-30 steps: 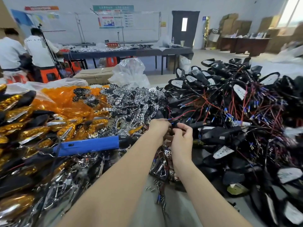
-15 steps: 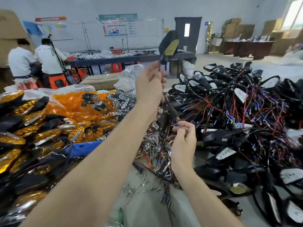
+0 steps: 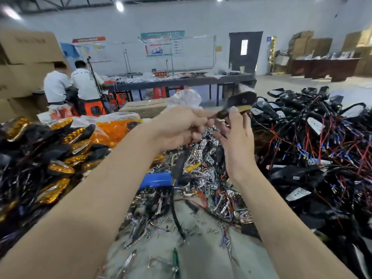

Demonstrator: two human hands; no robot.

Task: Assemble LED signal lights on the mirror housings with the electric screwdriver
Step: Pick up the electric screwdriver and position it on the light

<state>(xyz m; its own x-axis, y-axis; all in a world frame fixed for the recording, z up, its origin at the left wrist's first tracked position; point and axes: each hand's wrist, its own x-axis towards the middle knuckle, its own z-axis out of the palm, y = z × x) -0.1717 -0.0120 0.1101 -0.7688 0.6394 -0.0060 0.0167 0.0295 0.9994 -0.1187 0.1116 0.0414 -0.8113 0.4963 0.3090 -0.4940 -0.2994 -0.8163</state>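
Observation:
I hold a black mirror housing [image 3: 242,100] with an amber LED strip up in the air over the table's middle. My left hand [image 3: 177,129] grips its stem, and a black cable [image 3: 179,164] hangs down from that fist. Just right of it, my right hand [image 3: 235,141] is raised with fairly straight fingers, its thumb touching the housing's amber edge. The blue electric screwdriver [image 3: 157,180] lies on the table below my hands, partly hidden by my left forearm. The view is blurred by motion.
Housings with amber lights [image 3: 60,158] are heaped on the left, and black housings with red and black wires [image 3: 302,148] on the right. Chrome brackets [image 3: 209,154] and loose screws [image 3: 161,228] cover the grey table [image 3: 201,254]. Two people [image 3: 58,83] work at the back left.
My left hand came down from high up and turned the housing to the right. My right hand let go of the wires and rose to meet the housing.

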